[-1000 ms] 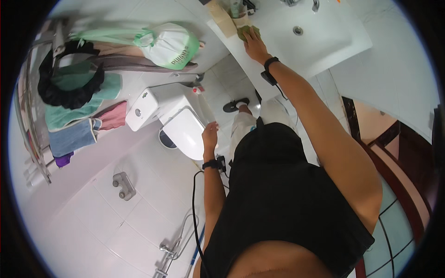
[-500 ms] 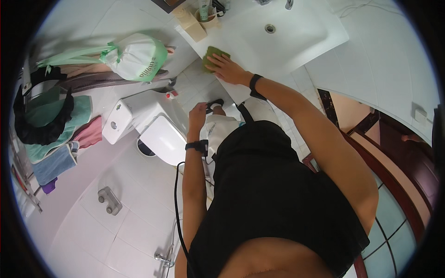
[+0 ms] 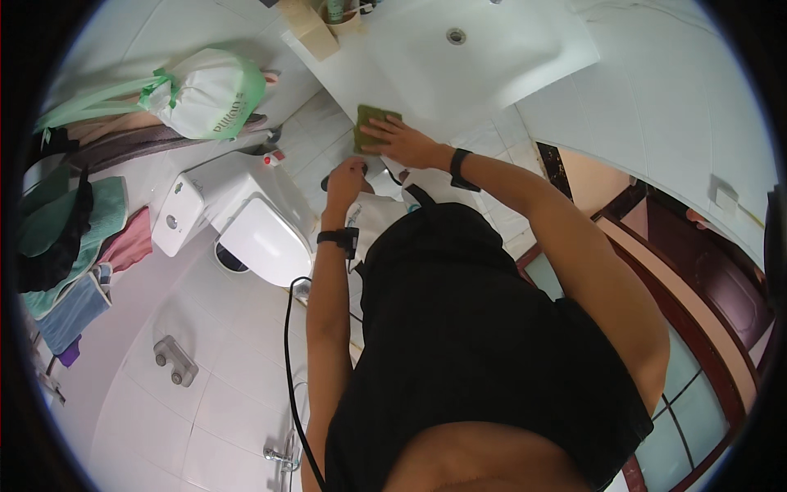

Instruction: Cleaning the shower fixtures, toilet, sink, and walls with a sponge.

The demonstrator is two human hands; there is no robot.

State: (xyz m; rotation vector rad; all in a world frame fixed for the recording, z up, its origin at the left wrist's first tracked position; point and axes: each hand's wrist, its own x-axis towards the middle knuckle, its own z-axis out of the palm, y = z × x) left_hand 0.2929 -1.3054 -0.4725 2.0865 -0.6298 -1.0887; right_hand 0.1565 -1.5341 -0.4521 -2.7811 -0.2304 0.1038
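Note:
My right hand [image 3: 410,148] has a green cleaning cloth [image 3: 370,139] under its fingers, at the near left corner of the white washbasin [image 3: 525,78]. The cloth reaches past the basin's edge, with floor tiles showing below it. Whether it still touches the basin, I cannot tell. Just left of and nearer than the cloth, my left hand [image 3: 344,184] hangs over the floor with its fingers curled in. Nothing shows in it. Both wrists wear black bands.
The white toilet [image 3: 266,242] stands at my left, lid down. A white and green plastic bag [image 3: 209,94] hangs beyond it, near towels [image 3: 106,213] on the left wall. A cream box [image 3: 307,29] stands on the basin's left end. A black cable [image 3: 289,361] runs beside my left arm.
My right hand and the cloth have come nearer to me, from the basin's top to its corner. My left hand is slightly farther forward and closer to the cloth. The whole view has shifted.

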